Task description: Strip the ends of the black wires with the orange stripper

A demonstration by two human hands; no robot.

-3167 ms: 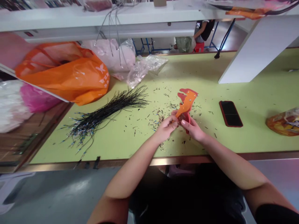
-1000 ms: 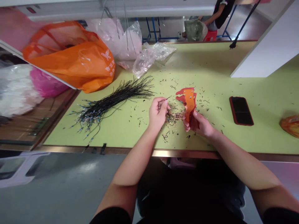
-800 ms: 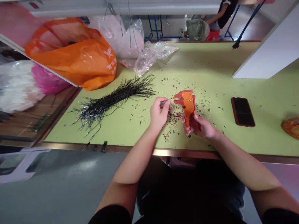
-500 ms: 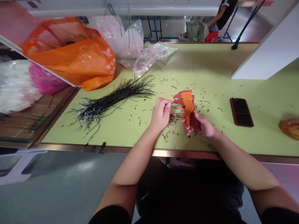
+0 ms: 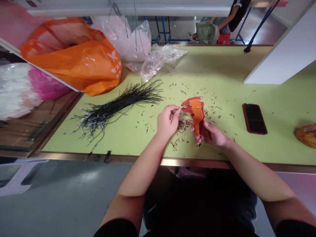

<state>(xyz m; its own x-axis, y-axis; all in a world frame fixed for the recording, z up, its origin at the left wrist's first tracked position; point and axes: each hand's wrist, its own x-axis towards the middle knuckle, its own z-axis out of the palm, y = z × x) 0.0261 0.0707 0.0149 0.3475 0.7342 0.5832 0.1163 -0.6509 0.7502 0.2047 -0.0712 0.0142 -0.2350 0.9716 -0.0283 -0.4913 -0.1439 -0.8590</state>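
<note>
My right hand [image 5: 209, 133] is wrapped round the handles of an orange and red wire stripper [image 5: 197, 110], its jaws pointing left. Between thumb and fingertips, my left hand [image 5: 168, 121] pinches a thin black wire [image 5: 184, 107], whose end reaches into the jaws. How far in the wire goes is hidden by the tool. Below the tool lies a pile of short dark and coppery scraps [image 5: 184, 124]. To the left rests a bundle of black wires [image 5: 123, 100] with blue and silvery tips at its near end.
An orange bag [image 5: 81, 65] and clear plastic bags [image 5: 158, 59] stand at the back left. A phone [image 5: 254, 118] lies to the right, with an orange package [image 5: 306, 135] beyond it. A white panel [image 5: 283, 49] rises at the back right. Across the table sits another person [image 5: 229, 21].
The stripper's jaws have changed position, and the wire between my left fingers and the jaws shows more clearly. Both hands have stayed nearly in place, with the whole view shifted slightly.
</note>
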